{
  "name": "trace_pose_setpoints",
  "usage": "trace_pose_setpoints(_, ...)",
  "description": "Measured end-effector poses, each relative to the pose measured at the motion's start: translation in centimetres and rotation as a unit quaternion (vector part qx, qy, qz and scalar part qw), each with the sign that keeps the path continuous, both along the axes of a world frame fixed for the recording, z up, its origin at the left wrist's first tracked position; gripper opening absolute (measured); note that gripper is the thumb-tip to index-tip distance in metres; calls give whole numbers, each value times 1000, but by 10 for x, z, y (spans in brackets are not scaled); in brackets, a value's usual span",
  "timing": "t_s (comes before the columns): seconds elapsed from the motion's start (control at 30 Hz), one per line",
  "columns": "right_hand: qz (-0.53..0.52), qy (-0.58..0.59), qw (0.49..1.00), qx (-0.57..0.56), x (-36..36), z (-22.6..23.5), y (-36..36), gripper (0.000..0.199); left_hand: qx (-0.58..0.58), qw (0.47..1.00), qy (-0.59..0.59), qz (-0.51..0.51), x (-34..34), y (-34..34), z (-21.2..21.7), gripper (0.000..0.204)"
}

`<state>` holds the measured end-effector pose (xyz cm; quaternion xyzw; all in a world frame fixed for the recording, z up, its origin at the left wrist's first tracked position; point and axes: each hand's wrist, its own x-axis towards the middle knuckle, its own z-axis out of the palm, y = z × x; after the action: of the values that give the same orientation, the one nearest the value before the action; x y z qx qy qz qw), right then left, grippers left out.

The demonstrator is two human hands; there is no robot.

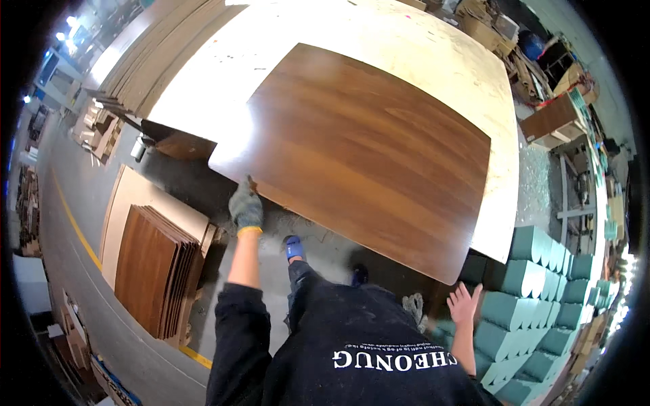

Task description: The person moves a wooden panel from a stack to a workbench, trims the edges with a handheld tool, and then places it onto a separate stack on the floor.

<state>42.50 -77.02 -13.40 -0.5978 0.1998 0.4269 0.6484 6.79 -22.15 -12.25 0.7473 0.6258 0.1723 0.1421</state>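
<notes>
A large brown wood-grain panel (365, 155) with rounded corners lies on a pale board-topped table, its near edge jutting over the table's side. My left hand (245, 206), in a grey knitted glove with a yellow cuff, is at the panel's near edge toward the left corner. Its fingers look closed on that edge, though some are hidden. Bare and with fingers spread, my right hand (464, 302) is just below the panel's near right corner; no contact is plain to see. A grey knitted bundle like a glove (414, 308) shows beside my body.
The pale tabletop (420, 40) extends beyond the panel. Long boards (159, 54) are stacked at the far left. Several brown panels (152, 271) lean together on a low base at left. Stacked green blocks (518, 304) stand close on my right. Another brown panel (552, 120) stands far right.
</notes>
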Motion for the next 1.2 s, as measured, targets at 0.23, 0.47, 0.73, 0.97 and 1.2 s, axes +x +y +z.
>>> trace_pose_setpoints(0.23, 156, -91, 983, 24, 58, -30, 69, 73, -68, 945, 84, -310, 135, -244, 26, 61)
trace_pose_setpoints(0.47, 80, -66, 993, -47, 40, -28, 91, 58, -124, 835, -535, 14, 88, -177, -48, 46)
trace_pose_setpoints(0.73, 72, 1, 997, -11, -16, -7, 43, 60, -84, 903, -422, 20, 78, -129, -10, 43)
trace_pose_setpoints(0.97, 4, 115, 985, 132, -22, 9, 71, 63, -41, 981, -175, -66, 78, -100, -24, 41)
trace_pose_setpoints(1.2, -55, 170, 967, 182, -46, 3, 92, 68, 96, 979, -177, -40, 69, -106, -51, 55)
